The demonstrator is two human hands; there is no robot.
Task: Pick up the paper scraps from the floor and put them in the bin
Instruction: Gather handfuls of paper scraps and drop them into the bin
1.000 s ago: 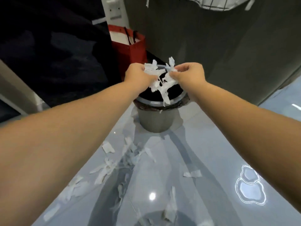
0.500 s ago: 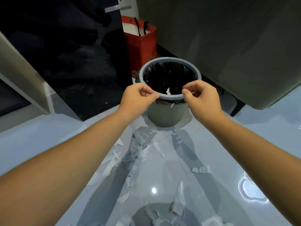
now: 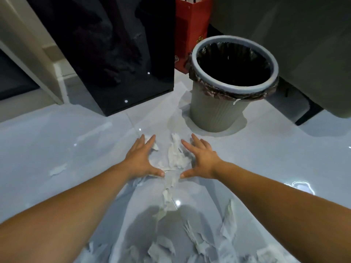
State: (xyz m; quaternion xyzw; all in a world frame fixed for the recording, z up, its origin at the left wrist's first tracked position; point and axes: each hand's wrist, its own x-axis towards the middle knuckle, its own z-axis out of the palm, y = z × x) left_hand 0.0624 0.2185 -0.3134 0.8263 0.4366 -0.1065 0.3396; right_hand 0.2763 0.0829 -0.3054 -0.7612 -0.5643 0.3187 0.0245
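Since half a second ago both hands have dropped from the rim of the bin (image 3: 234,86) to the floor (image 3: 57,141), and the view has tilted down with them. The left hand (image 3: 141,158) and the right hand (image 3: 199,160) now lie palm-down with fingers spread, thumbs pointing toward each other, flanking a heap of paper scraps (image 3: 175,158) that sits between them. Neither hand grips anything; the left fingers overlap one small scrap at its far edge. The bin stands upright on the floor beyond and to the right of the hands, lined with a black bag, a small white shred hanging at its near rim. More scraps (image 3: 163,247) are scattered nearer the camera between the forearms, and one lone piece (image 3: 58,169) lies off to the left. A red bag (image 3: 190,29) stands behind the bin, beside a black glossy panel (image 3: 117,54).
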